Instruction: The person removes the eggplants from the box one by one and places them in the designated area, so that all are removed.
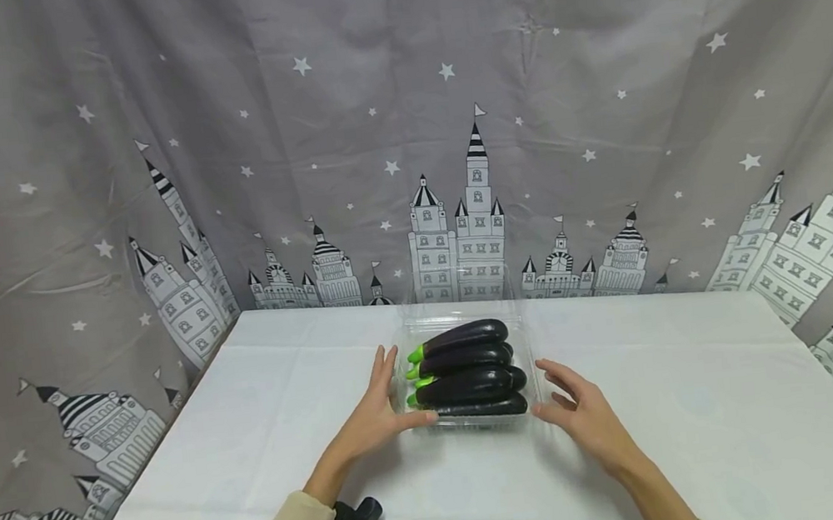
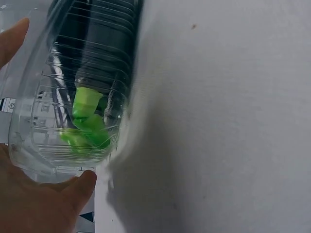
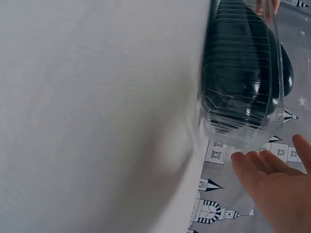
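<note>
Several dark purple eggplants (image 1: 470, 386) with bright green stem ends lie stacked in a clear plastic clamshell container (image 1: 477, 423) on the white table. Its see-through lid (image 1: 459, 293) stands raised at the back. At the left end is my left hand (image 1: 373, 421), thumb stretched along the front corner and fingers spread beside the side wall. My right hand (image 1: 582, 416) is by the right end, fingers loosely bent and fingertips close to the wall. Through the ribbed wall (image 2: 82, 131) in the left wrist view, the green stem ends show. Neither hand is curled round anything.
A white cloth covers the table (image 1: 701, 400). Behind it hangs a grey curtain (image 1: 346, 149) printed with castles and stars, close to the raised lid. A black wrist-worn device (image 1: 360, 516) sits at the left sleeve.
</note>
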